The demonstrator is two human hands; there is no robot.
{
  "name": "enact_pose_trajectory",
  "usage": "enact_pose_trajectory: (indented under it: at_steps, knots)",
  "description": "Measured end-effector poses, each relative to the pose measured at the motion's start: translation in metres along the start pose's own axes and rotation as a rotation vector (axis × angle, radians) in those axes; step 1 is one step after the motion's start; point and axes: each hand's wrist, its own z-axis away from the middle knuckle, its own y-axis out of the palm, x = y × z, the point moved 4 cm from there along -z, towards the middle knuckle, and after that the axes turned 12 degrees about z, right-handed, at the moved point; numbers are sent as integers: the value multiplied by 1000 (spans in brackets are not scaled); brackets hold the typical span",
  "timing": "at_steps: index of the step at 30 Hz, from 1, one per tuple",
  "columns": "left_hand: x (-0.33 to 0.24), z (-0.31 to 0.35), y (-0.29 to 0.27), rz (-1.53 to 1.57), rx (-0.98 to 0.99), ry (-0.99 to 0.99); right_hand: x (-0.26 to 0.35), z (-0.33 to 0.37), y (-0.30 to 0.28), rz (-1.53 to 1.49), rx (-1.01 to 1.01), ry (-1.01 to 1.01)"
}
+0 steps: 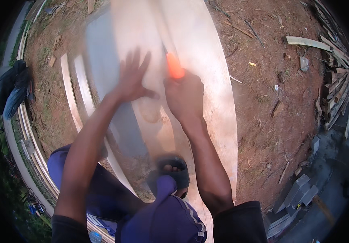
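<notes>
A large pale plywood sheet (219, 121) stretches away from me over the ground. My right hand (184, 95) is closed round the orange handle (175, 66) of what looks like a handsaw, its thin blade (165, 38) seen edge-on and blurred, pointing away along the sheet. To the left of it my left hand (134, 81) lies with fingers spread on the wood, apart from the saw and holding nothing. My foot in a dark slide sandal (178, 174) rests at the near part of the sheet. Where the blade meets the wood is too blurred to tell.
Left of the sheet, narrow wood strips (71, 91) lie on reddish soil. A dark bundle of cloth (14, 87) hangs over long rails at the far left. Stacked wood offcuts (336, 95) line the right side, with grey blocks (298, 194) at the lower right.
</notes>
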Motion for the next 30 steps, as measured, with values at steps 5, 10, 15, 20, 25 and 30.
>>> enact_pose_trajectory:
  at_steps: [5,10,15,20,25,30]
  knots:
    - [17,12,8,-39,10,-55,-70,153,-23,-164,-23,-120]
    - [15,7,5,-33,39,-71,-59,150,-23,-204,-99,-79]
    - [0,1,-2,-19,33,-65,-3,0,10,-3,-9,-42]
    - [13,11,6,-27,17,-48,-74,151,-18,-117,-44,-90]
    - [11,8,6,-21,-6,2,-71,192,-50,-29,-24,3]
    - [-1,-3,2,-36,-10,10,-30,32,-2,-86,-28,-31]
